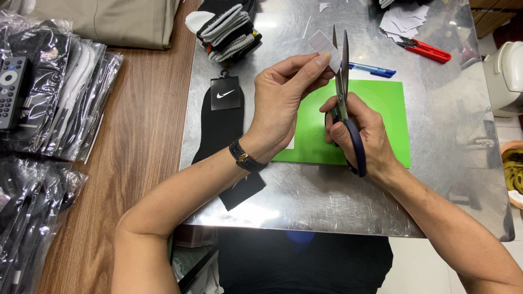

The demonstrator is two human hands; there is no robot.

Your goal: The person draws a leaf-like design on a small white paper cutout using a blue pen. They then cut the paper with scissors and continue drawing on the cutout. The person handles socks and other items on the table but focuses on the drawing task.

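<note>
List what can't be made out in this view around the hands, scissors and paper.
- Head view: the scissors' finger loops are mostly hidden by the right hand.
- The lower part of the paper slip is covered by the left hand's fingertips.
- The green mat's middle is hidden behind both hands.
- The black sock's lower part is crossed by the left forearm.
- Paper scraps are cut off by the top edge.
</note>
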